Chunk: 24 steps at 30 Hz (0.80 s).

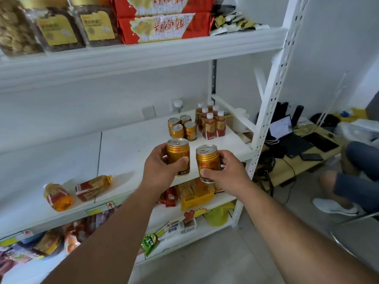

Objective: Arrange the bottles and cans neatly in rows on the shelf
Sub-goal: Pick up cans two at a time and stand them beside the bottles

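On the shelf [127, 152] two bottles [58, 196] lie tipped at our far left, not yet stood in a row. Our left hand [162, 169] wraps one gold can [178, 155], our right hand [223, 171] another can [207, 162], both upright above the front edge, likely bound for the four standing cans [182, 128] beside the upright bottles [211, 121].

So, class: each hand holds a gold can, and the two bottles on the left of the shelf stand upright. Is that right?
Not quite. The head view shows the two bottles lying on their sides. The left hand and right hand do each hold a gold can.
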Motion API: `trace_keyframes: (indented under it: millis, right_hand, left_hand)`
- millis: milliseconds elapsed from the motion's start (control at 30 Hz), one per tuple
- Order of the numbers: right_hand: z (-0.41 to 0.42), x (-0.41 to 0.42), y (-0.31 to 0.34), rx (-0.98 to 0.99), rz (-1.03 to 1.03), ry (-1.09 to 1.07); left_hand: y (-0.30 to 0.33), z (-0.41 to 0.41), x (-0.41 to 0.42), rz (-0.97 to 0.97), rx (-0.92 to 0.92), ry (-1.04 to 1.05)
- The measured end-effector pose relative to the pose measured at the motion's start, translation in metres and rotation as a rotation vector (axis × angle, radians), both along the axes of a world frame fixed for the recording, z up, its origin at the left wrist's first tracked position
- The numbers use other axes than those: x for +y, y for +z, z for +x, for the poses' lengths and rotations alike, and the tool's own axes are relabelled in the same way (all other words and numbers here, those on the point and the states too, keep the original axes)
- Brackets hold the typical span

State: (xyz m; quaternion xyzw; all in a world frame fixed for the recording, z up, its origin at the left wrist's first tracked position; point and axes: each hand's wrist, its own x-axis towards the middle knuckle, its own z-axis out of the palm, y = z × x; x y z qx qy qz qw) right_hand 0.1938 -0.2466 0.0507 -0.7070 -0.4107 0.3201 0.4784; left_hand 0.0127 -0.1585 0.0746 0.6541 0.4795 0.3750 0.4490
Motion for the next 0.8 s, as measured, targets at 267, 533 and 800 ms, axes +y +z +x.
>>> trace_keyframes:
  millis: [267, 533, 800]
  right_hand:
    - [0.035, 0.062, -0.004, -0.015, -0.035, -0.015]
    - [0.072, 0.113, -0.018, 0.013, -0.062, 0.048]
    - [0.125, 0.161, -0.03, -0.02, -0.103, 0.211]
  left_hand:
    - [-0.01, 0.035, 0.061, -0.035, -0.049, -0.03]
    - [-0.024, 0.068, 0.096, -0.062, -0.063, 0.014]
    - [-0.034, 0.116, 0.114, -0.075, -0.065, 0.167]
